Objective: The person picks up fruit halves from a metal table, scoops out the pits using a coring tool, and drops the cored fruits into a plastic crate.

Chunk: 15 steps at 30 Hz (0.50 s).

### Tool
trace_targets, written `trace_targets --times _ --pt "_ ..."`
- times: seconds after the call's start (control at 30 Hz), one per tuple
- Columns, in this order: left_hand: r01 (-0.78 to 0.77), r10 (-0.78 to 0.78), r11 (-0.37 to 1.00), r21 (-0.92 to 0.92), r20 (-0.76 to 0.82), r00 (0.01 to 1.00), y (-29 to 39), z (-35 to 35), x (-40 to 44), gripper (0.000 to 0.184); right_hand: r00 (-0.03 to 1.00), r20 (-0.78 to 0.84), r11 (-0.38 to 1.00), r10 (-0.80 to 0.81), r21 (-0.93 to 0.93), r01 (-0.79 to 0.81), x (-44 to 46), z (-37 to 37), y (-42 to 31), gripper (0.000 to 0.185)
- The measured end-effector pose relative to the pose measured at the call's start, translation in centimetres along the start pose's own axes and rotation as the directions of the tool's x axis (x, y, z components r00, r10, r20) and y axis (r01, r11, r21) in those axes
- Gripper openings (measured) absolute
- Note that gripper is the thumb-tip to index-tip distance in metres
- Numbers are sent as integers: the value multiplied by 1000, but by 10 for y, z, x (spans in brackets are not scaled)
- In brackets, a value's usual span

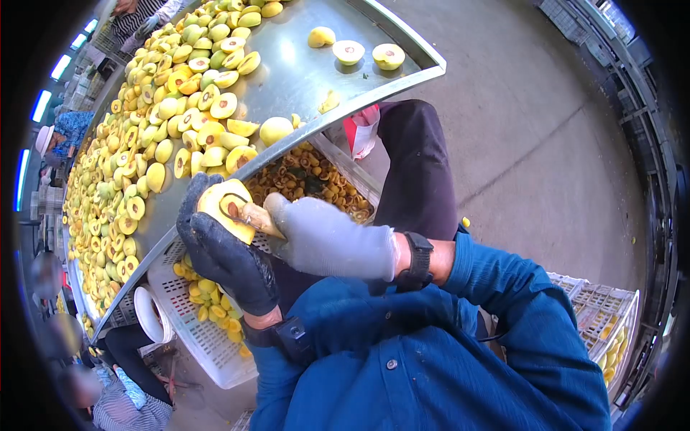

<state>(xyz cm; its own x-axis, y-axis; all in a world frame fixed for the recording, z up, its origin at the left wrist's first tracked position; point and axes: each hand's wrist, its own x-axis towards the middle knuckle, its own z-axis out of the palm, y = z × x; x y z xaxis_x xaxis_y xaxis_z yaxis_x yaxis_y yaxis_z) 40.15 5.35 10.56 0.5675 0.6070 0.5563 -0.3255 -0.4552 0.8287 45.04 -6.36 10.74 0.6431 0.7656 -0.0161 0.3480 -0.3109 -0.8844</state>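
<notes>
My left hand (224, 251), in a dark glove, is closed around a yellow peach half (214, 203) with its cut face turned up. In my right hand (330, 238), gloved in grey, is a pitting knife (259, 218) with a wooden handle and a thin curved metal loop. The loop lies against the middle of the peach half, around the pit area. Both hands are just below the edge of a metal table (284, 68). My right fingers hide part of the handle.
Many halved peaches (180, 108) are heaped on the table, with several near its right corner. Below is a bin of pits (309, 176). A white crate (205, 352) holds yellow halves; another crate (604, 302) stands at right. Other people (133, 402) sit along the left side.
</notes>
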Motion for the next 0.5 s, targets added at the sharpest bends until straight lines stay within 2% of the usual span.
trace_targets --times 0.13,0.17,0.2,0.27,0.3,0.33,0.37,0.47,0.5 --pt "15 -22 996 92 75 997 6 -1 4 44 1000 -15 1000 0 24 0 -1 -6 1 27" --pt "-43 12 979 200 152 988 10 -1 10 42 998 -47 992 38 126 -31 -3 -7 1 25" --pt "34 -67 987 157 214 974 19 1 13 49 995 -69 973 71 226 -54 -5 -5 -2 24" --pt "174 -157 983 -61 226 962 21 4 13 53 984 -7 856 176 494 -150 -8 -9 -12 21" --pt "143 -121 987 -78 240 963 13 0 13 48 968 81 735 237 637 -233 -11 -14 -19 20" --pt "131 -114 990 -60 234 965 10 1 10 50 943 177 584 282 748 -315 -13 -20 -24 19" --pt "122 -110 992 -39 230 967 9 2 4 52 928 267 514 261 775 -368 -15 -24 -22 18" --pt "214 -194 971 -104 179 965 17 -6 -8 56 866 434 480 248 722 -499 -14 -27 -13 19" --pt "312 -298 915 -257 90 950 16 -1 -15 54 919 288 687 271 611 -394 -12 -25 -18 18"
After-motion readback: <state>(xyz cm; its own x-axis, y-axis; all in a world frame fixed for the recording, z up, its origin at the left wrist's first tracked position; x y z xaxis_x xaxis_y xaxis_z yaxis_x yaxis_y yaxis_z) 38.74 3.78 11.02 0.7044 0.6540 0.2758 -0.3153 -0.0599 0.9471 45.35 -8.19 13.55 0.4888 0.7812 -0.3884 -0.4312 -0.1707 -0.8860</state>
